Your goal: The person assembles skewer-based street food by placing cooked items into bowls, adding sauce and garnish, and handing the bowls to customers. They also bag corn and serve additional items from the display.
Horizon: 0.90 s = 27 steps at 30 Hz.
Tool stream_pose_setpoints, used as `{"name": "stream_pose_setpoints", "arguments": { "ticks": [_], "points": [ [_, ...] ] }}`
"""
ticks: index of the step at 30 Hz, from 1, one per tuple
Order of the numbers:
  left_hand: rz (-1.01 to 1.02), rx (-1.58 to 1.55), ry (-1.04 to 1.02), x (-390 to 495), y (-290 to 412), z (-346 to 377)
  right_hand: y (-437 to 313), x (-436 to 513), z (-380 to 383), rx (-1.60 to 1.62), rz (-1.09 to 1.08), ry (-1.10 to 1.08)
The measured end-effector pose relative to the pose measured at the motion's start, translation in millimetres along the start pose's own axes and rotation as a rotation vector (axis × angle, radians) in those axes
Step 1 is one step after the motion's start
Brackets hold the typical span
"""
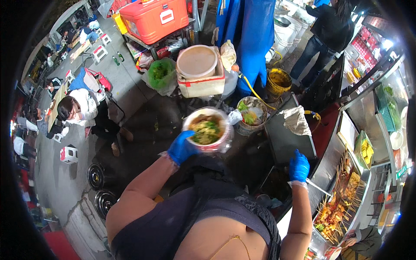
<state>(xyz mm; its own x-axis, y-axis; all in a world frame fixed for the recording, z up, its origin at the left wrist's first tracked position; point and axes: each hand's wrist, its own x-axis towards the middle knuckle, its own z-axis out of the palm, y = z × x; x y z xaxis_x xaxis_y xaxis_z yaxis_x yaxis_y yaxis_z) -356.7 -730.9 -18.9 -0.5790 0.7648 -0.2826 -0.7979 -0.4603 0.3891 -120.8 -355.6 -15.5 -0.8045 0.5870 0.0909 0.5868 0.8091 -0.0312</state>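
My left hand (184,148), in a blue glove, grips the near left rim of a round bowl (213,148) wrapped in clear plastic. Food topped with chopped greens fills the bowl, which hangs over the dark ground. My right hand (299,166), gloved in blue too, is held out over the right side, near the edge of a dark flat-topped box (281,143). A white handle (319,187) sticks out beside that wrist; whether the fingers touch it I cannot tell. A crumpled pale cloth (296,120) lies on the box. Skewered food (338,208) fills a tray at the right.
Ahead are a white foam box (203,88) with a round lid, a green bag (161,76) of leaves, a scrap bucket (248,128), a yellow bucket (279,85) and a red cooler (156,19). People sit at tables on the left; one person (328,35) stands at upper right.
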Motion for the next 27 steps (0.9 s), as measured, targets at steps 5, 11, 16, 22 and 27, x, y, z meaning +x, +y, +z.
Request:
{"name": "stream_pose_setpoints", "arguments": {
  "ticks": [5, 11, 16, 22, 27],
  "points": [
    [0.109, -0.018, 0.040, -14.0, 75.0, -70.7, -185.9, 83.5, 6.5, 0.370, -0.319, 0.112],
    [0.156, 0.122, 0.123, 9.0, 178.6, -132.8, -379.8, 221.4, 68.7, 0.007, -0.632, 0.318],
    [0.137, 0.176, 0.191, 45.7, 273.9, -190.6, -412.3, 279.1, 130.2, -0.209, -0.823, 0.343],
    [-0.045, 0.162, 0.281, 77.5, 330.1, -237.2, -413.3, 292.1, 79.2, -0.352, -0.898, 0.245],
    [-0.091, 0.148, 0.340, 95.9, 337.0, -236.9, -471.8, 387.9, 4.0, -0.111, -0.705, 0.488]
  ]
}}
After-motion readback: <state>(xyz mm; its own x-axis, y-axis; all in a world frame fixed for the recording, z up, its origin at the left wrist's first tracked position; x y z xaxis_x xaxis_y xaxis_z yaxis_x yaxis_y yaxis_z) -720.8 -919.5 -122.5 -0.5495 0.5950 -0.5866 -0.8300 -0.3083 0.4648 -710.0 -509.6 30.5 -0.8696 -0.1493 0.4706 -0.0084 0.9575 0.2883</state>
